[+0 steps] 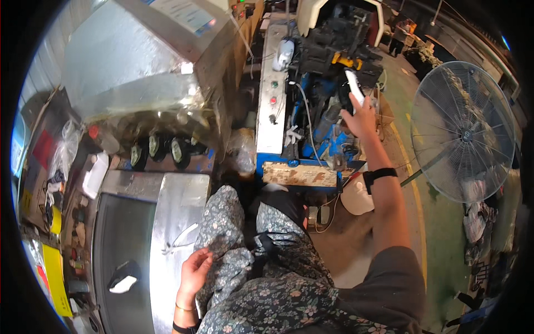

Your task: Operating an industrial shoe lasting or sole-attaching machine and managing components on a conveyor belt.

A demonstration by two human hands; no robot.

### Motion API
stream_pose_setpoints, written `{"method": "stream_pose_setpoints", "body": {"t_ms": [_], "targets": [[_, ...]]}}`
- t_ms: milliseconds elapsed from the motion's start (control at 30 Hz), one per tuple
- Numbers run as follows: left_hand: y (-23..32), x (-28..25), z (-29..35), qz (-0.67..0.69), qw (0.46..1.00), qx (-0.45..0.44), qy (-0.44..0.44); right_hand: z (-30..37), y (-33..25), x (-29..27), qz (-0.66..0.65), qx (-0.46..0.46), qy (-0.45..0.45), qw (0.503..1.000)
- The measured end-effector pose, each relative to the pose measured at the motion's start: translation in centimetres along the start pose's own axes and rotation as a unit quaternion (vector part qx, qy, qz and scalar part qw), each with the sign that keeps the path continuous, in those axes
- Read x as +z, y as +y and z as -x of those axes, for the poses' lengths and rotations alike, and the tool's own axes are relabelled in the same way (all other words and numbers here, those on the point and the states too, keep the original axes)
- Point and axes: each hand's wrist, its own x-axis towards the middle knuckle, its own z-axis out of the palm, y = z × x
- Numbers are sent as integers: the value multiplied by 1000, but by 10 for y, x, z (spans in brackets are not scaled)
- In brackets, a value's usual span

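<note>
"Two questions first: gripped what with the right hand [364,119], and where?"

"Pinched a long white piece [354,83] by its near end, well forward, over the right side of the blue machine [325,133]. Wore a black band [380,173] farther back, towards the elbow."

"And with the left hand [196,271]?"

"Held it low, at the edge of the flowered cloth [278,306] over the legs, fingers curled in towards the thumb. Could not tell a closed pinch from an empty curl."

"Saw what near it?"

"Saw thin white strips [181,240] on the bright metal plate [179,195], just beyond the fingers. Found a black-and-white piece [124,278] farther left, flat on the dark belt [130,222]. Noticed a second white piece [95,175] near the belt's far left corner."

"And ahead?"

"Counted three dark pieces [154,147] with pale insides, in a row below the big metal hood [128,61]. Made out a white panel [267,125] left of the blue machine, with a green button [274,84] and a red button [273,101]. Spotted a yellow object [346,60] just past the held piece's far tip, too small to name."

"Off to the right?"

"Saw a large round fan [466,133] and, far off, another person [400,36]."
</note>
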Motion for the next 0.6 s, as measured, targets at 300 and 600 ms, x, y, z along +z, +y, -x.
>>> {"method": "stream_pose_setpoints", "body": {"t_ms": [300,600], "targets": [[-15,-34,-31,-19,990,80,114,-17,6,2,32,9,14,999],[-81,-231,-16,-161,619,-159,752,-89,9,6,-121,-113,-118,979]]}}
